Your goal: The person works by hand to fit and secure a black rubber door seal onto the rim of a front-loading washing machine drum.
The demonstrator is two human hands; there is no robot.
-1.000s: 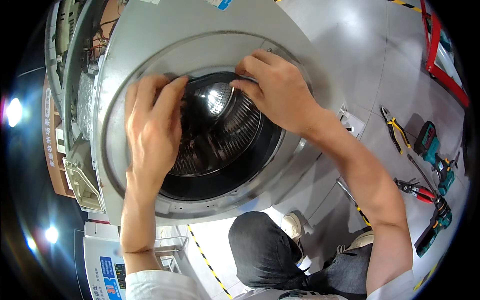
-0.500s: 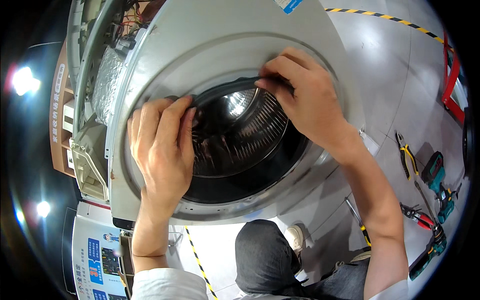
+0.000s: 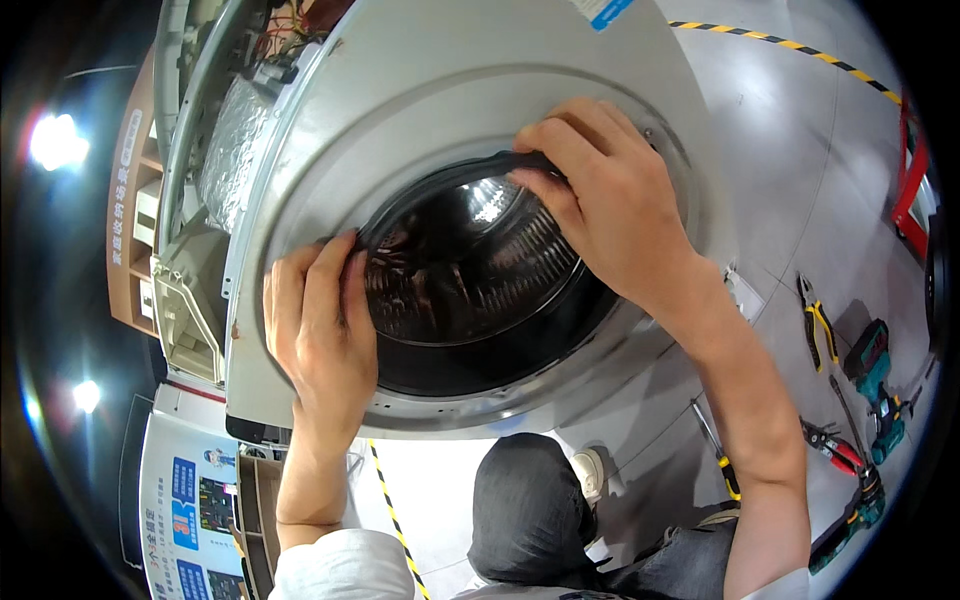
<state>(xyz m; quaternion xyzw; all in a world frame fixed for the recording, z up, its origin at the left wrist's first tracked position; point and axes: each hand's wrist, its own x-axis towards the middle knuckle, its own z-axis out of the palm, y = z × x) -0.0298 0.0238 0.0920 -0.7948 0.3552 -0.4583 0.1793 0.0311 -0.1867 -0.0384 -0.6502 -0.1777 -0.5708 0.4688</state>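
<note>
In front of me is a front-loading washing machine with a pale grey front panel (image 3: 460, 45) and a round door opening. A black rubber door gasket (image 3: 470, 370) lines the opening, around a shiny metal drum (image 3: 440, 285). My left hand (image 3: 325, 335) is closed on the gasket's lip at the left, fingers outside and thumb inside. At the upper right of the opening my right hand (image 3: 625, 205) pinches the same lip between thumb and fingers. Between the hands, the lip follows the upper edge as a dark band. My fingers hide the parts they grip.
On the floor at right lie yellow-handled pliers (image 3: 820, 325), a screwdriver (image 3: 718, 450), red-handled pliers (image 3: 835, 447) and a teal power drill (image 3: 868, 355). Another teal drill (image 3: 850, 520) lies closer. Exposed wiring (image 3: 285, 35) shows at the machine's upper left. My knee (image 3: 530, 510) is below the opening.
My left hand has slid down and to the left along the gasket's edge, baring more of the lip. My right hand stays near the same spot. The view has shifted slightly.
</note>
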